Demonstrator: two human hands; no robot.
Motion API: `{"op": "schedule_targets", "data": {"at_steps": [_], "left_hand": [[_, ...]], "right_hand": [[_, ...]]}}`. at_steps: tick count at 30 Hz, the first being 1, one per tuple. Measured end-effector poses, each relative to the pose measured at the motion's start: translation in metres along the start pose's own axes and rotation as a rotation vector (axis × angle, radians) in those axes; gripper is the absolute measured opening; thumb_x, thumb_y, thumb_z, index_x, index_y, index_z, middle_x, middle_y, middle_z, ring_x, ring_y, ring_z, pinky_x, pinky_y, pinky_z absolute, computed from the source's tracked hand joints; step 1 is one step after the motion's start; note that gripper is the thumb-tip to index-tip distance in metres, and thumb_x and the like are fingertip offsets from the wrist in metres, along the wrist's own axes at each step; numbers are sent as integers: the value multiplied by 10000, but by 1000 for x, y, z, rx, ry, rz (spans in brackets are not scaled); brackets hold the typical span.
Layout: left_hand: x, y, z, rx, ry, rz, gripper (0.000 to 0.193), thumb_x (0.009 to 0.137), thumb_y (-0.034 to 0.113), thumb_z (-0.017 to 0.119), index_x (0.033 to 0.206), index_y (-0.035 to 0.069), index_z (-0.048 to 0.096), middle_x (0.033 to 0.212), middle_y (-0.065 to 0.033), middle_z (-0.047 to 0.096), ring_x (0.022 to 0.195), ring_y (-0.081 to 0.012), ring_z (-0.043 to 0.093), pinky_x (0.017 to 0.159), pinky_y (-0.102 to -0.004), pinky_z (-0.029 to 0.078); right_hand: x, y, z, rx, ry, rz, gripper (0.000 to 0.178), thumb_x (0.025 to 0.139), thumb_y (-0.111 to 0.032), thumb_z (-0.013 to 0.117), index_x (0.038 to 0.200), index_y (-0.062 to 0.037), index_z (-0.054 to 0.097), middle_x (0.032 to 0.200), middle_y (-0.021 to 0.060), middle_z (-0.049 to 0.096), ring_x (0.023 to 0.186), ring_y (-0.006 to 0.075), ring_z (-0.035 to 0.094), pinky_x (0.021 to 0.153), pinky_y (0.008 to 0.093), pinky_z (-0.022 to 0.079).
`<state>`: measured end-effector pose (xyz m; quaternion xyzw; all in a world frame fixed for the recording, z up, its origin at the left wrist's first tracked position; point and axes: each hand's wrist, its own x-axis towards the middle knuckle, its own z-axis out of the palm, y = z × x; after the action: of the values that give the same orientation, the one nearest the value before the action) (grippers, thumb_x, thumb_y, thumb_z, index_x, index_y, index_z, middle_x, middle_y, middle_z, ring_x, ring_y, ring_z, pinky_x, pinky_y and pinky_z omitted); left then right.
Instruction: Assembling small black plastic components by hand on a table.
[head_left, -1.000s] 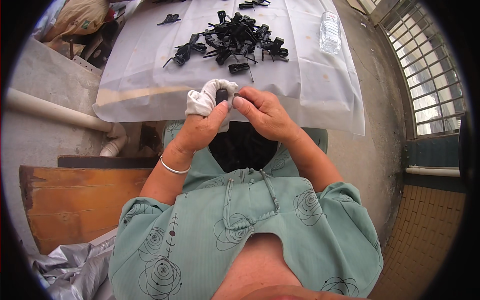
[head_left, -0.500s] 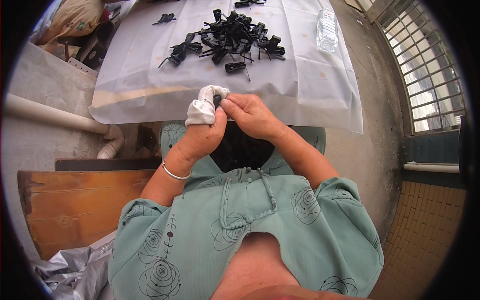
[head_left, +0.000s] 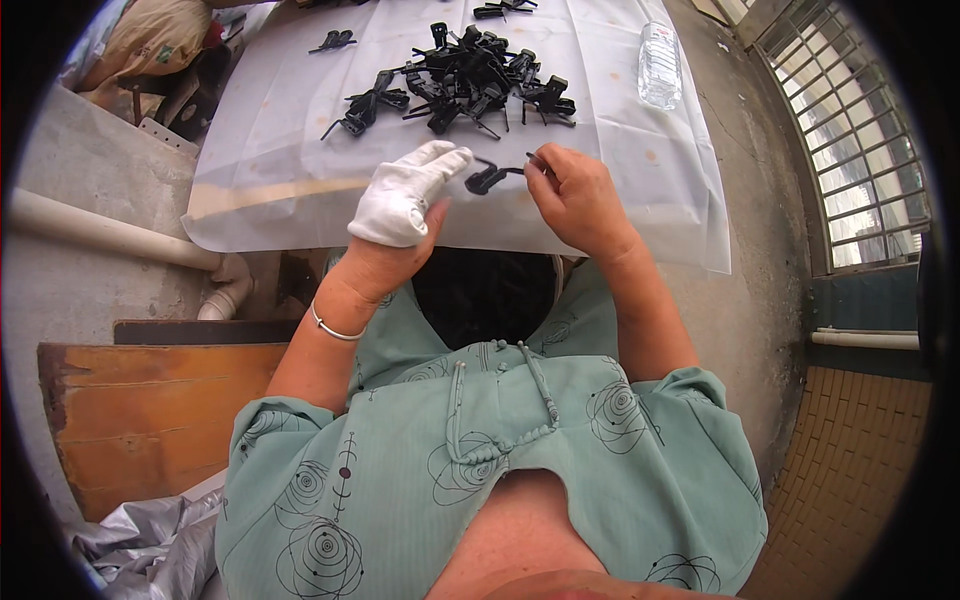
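Observation:
My right hand [head_left: 578, 198] pinches a thin prong of a small black plastic clip-like part [head_left: 485, 179] between thumb and fingers, over the table's near edge. The part's thicker body points left, toward my left hand [head_left: 402, 200]. That hand wears a white glove that leaves the thumb bare. Its fingers are stretched out, just left of the part and apart from it. Farther back on the table lies a heap of similar black parts [head_left: 470, 75], prongs sticking out every way. A smaller cluster [head_left: 368, 104] lies to its left.
A translucent white sheet [head_left: 280, 165] covers the table. A clear plastic bottle [head_left: 660, 68] stands at the back right. Below the table edge, between my knees, is a dark container [head_left: 485, 300]. A pale pipe [head_left: 110, 232] and an orange-brown board [head_left: 165, 415] are at left.
My hands were together, closed on a black piece; now they are apart, the left opened out. The loose part in front of the heap has left its spot; my right hand holds one by its prong.

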<state>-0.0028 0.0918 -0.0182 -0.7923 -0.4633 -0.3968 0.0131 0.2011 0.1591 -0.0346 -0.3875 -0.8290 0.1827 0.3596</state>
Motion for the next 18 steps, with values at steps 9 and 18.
{"op": "schedule_targets", "data": {"at_steps": [9, 18], "left_hand": [[3, 41, -14, -1186, -259, -517, 446, 776, 40, 674, 1167, 44, 459, 877, -18, 590, 794, -74, 547, 672, -210, 462], [-7, 32, 4, -1062, -20, -774, 267, 886, 144, 565, 1124, 42, 502, 865, -15, 578, 638, -35, 492, 489, -168, 407]], "right_hand": [[-10, -15, -2, 984, -683, 309, 194, 883, -176, 549, 840, 12, 567, 620, -69, 445, 562, 26, 378, 474, 216, 322], [-19, -48, 13, 345, 124, -291, 325, 705, -120, 726, 954, -25, 540, 630, 39, 465, 479, 139, 414, 450, 256, 358]]}}
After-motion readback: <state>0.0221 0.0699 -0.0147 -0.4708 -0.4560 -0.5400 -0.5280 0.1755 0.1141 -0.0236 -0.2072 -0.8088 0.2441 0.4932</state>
